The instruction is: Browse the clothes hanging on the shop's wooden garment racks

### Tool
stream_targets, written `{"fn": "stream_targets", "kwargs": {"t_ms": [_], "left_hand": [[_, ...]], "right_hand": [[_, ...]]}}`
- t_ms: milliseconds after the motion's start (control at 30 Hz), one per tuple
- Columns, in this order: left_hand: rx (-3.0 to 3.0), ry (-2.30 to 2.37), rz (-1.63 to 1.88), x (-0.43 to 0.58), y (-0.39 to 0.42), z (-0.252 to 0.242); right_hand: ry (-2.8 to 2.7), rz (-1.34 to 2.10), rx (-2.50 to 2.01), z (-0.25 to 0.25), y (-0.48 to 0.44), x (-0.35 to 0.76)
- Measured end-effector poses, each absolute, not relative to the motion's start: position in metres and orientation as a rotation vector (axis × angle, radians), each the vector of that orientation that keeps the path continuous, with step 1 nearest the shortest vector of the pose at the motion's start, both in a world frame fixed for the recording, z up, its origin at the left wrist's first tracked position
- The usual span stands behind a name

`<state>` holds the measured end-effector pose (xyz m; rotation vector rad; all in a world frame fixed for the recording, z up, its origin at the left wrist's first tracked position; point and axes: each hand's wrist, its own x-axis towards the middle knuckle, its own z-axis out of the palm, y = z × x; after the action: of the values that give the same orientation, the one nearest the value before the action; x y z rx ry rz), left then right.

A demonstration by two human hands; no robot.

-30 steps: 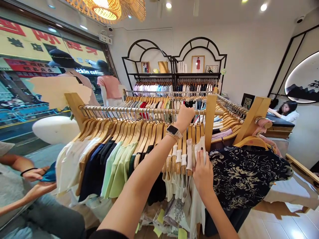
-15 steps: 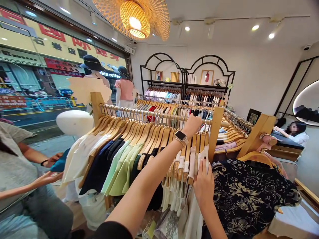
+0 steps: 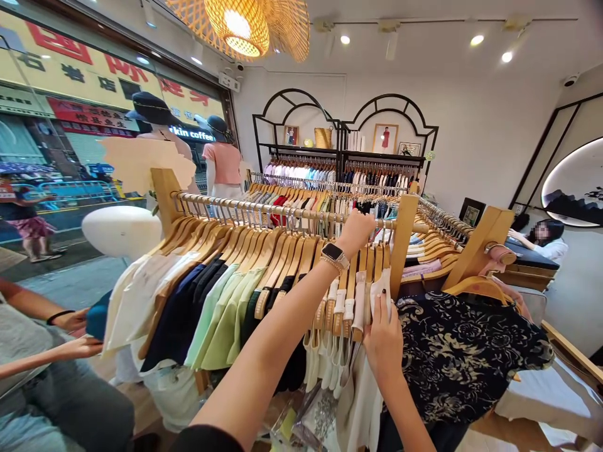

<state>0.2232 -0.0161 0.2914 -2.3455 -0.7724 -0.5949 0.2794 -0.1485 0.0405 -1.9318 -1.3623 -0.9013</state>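
White garment (image 3: pixel 379 281) under right fingers (image 3: pixel 385 320); left hand (image 3: pixel 357 233) on clothes rail (image 3: pixel 292 214)

Left hand (image 3: pixel 357 233) closed over the clothes rail (image 3: pixel 264 210), right hand (image 3: pixel 384 344) against a cream garment (image 3: pixel 379 290)

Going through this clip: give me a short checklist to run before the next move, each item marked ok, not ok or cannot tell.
1. Left hand closed at the metal rail: ok.
2. What that grip actually holds, rail or hanger hook: cannot tell.
3. Right hand on the cream garment: ok.
4. Wooden hangers hanging in a row on the rail: ok.
5. Other person's hands apart from this person's hands: ok.
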Motion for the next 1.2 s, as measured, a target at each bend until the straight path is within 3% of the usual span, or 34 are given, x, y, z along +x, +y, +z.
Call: {"fn": "stream_targets", "kwargs": {"t_ms": [633, 1200], "left_hand": [[-2.421, -0.805, -0.489, 0.219, -0.025, 0.306], [-2.364, -0.827, -0.631, 0.228, -0.014, 0.3]], "right_hand": [[-1.336, -0.791, -1.978, 0.043, -0.152, 0.273], [-1.344, -0.791, -1.997, 0.043, -0.152, 0.274]]}}
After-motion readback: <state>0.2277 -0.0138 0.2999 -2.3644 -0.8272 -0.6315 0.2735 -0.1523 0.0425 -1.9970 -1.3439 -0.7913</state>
